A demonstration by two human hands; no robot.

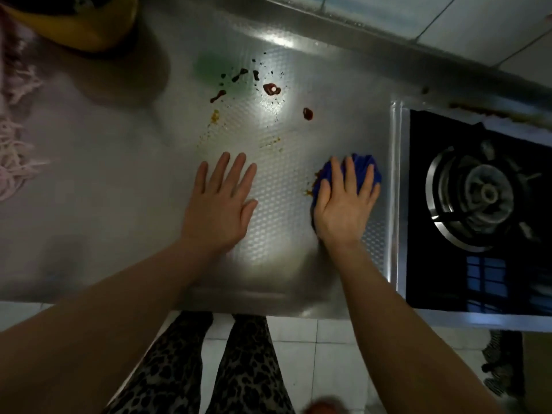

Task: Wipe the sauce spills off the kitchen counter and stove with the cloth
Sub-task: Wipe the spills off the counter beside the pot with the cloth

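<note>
My right hand (343,204) presses flat on a blue cloth (363,165) on the steel counter (119,204), just left of the stove (448,279). Brownish sauce smears (312,186) show at the cloth's left edge. My left hand (221,201) lies flat on the counter with fingers spread, holding nothing. Dark red sauce blobs (271,89) and drips (308,113) lie farther back, with yellowish smears (215,116) between them and my hands. The stove's black glass top shows a gas burner (475,198).
A yellow bowl-like thing (89,22) stands at the back left corner. Pale stringy fibres (15,150), like a mop or tassels, lie at the left edge. A tiled wall (448,22) runs behind the counter. A dark mat (504,363) lies on the floor below the stove.
</note>
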